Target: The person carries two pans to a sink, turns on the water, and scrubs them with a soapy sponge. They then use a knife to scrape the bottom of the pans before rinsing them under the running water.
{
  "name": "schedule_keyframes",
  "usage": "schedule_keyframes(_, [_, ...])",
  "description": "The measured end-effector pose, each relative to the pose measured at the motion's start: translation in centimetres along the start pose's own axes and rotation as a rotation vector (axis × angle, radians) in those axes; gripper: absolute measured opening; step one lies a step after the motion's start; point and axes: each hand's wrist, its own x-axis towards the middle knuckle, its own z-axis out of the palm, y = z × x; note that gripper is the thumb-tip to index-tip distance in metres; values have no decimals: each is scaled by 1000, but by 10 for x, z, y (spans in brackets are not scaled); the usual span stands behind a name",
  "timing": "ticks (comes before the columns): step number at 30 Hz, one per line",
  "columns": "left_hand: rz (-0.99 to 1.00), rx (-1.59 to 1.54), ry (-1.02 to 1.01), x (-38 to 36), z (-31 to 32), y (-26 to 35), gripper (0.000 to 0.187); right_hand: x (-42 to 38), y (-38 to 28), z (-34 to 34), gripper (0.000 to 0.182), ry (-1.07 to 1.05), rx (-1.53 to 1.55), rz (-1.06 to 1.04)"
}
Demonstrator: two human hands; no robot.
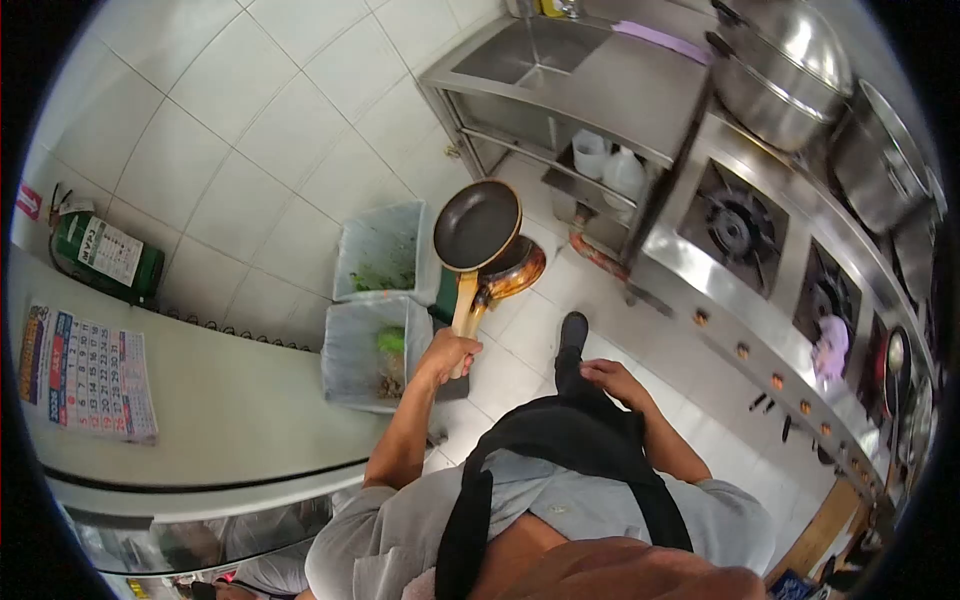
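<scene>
Two pans point(478, 225) are grasped together by their handles point(466, 303) in the left hand point(450, 357), pointed lengthwise away from the body, above the tiled floor point(515, 385) near two lined bins point(343, 345), while the right hand point(613, 382) is held released, loosely bent, one stove point(690, 285) being set along the right.

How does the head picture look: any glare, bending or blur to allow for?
Head view: wide-angle bending, the stove front curving and the corners black; head view: glare on the domed pot lid; head view: the two frying pans and left hand look reasonably sharp.
</scene>
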Motion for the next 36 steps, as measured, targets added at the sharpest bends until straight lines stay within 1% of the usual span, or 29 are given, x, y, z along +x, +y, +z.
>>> schedule_keyframes(2, [87,-85,-18,32,-5,51,13,66,-73,2,52,-190,138,-85])
schedule_keyframes(4, [87,-56,-31,63,-2,105,18,122,-142,9,55,-243,276,-224])
schedule_keyframes(5, [108,-32,-41,86,-2,141,21,156,-185,3,57,-264,342,-314])
schedule_keyframes(6, [143,-84,-122,113,-5,165,21,196,-218,-5,55,-297,413,-363])
schedule_keyframes(8, [205,-27,-179,138,-3,233,17,257,-272,-13,52,-352,600,-404])
schedule_keyframes(9, [219,-12,-222,161,-3,261,16,265,-310,-24,51,-279,633,-410])
schedule_keyframes(10, [241,-15,-233,177,0,287,15,292,-331,-33,47,-209,625,-498])
schedule_keyframes(11, [259,-27,-248,193,5,312,14,293,-364,-48,43,-168,591,-444])
schedule_keyframes(12, [263,-56,-273,221,9,332,14,335,-366,-72,36,-95,556,-424])
schedule_keyframes(13, [274,-86,-299,244,12,350,14,336,-393,-84,32,-67,660,-513])
schedule_keyframes(14, [303,-100,-345,269,13,367,15,351,-407,-105,30,-86,609,-490])
schedule_keyframes(15, [338,-107,-389,294,15,384,17,355,-433,-121,29,-44,567,-463])
schedule_keyframes(17, [320,-188,-381,319,25,427,23,377,-467,-159,27,37,416,-312])
schedule_keyframes(18, [307,-221,-376,334,26,447,26,398,-476,-174,26,78,437,-315])
schedule_keyframes(19, [268,-238,-424,358,23,456,30,419,-479,-186,26,120,462,-315])
schedule_keyframes(20, [225,-253,-476,398,18,461,34,447,-480,-200,25,167,490,-314])
schedule_keyframes(21, [184,-262,-529,438,13,470,37,476,-477,-214,23,259,464,-300])
schedule_keyframes(22, [96,-264,-645,473,5,484,39,506,-475,-228,22,355,439,-286])
schedule_keyframes(24, [-27,-259,-679,533,-14,507,44,549,-473,-253,20,535,353,-236])
schedule_keyframes(25, [-81,-261,-703,560,-20,521,47,566,-475,-261,21,559,386,-163])
schedule_keyframes(27, [-173,-173,-700,627,-26,534,50,595,-479,-274,24,597,469,-18])
schedule_keyframes(28, [-232,-136,-697,663,-28,534,51,633,-456,-291,28,688,233,31])
schedule_keyframes(31, [-310,77,-600,754,-19,529,43,677,-457,-298,26,818,-15,307])
schedule_keyframes(33, [-318,172,-567,800,-21,500,40,694,-445,-288,25,929,-98,443])
schedule_keyframes(34, [-308,217,-552,813,-20,499,39,701,-440,-287,25,983,-148,502])
schedule_keyframes(36, [-240,438,-460,827,-24,492,39,710,-425,-286,28,988,-157,511])
